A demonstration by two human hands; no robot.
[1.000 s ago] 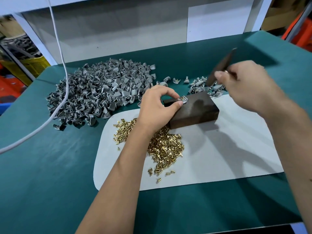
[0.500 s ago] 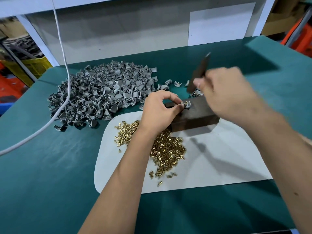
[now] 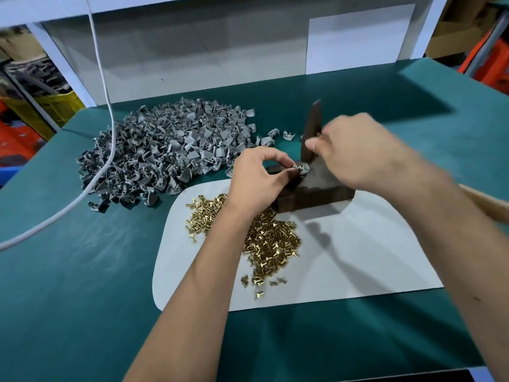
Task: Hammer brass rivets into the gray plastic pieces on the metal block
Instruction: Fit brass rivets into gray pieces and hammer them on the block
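Head view. Left hand (image 3: 257, 180) pinched one gray plastic piece (image 3: 302, 169) between thumb and forefinger, seated on the top face of the metal block (image 3: 322, 188) near its far left corner. Right hand (image 3: 358, 153), blurred, curled round the hammer (image 3: 310, 133), its dark head standing almost upright with the lower end touching or just above the piece; contact could not be told. Wooden handle (image 3: 484, 202) ran out past the right wrist. No rivet head visible in the piece.

Recommended: strike square and light, fingertips kept low and clear of the hammer face, piece flat on the block.

Around: loose brass rivets (image 3: 272, 244) heaped on the white mat (image 3: 371, 257), just beside the block and partly under the left forearm. Large heap of gray pieces (image 3: 165, 153) behind left on the green table (image 3: 68, 271); white cable (image 3: 107, 150) draped across that heap. Obstruction judged: thumb and forefinger nearest the strike point.
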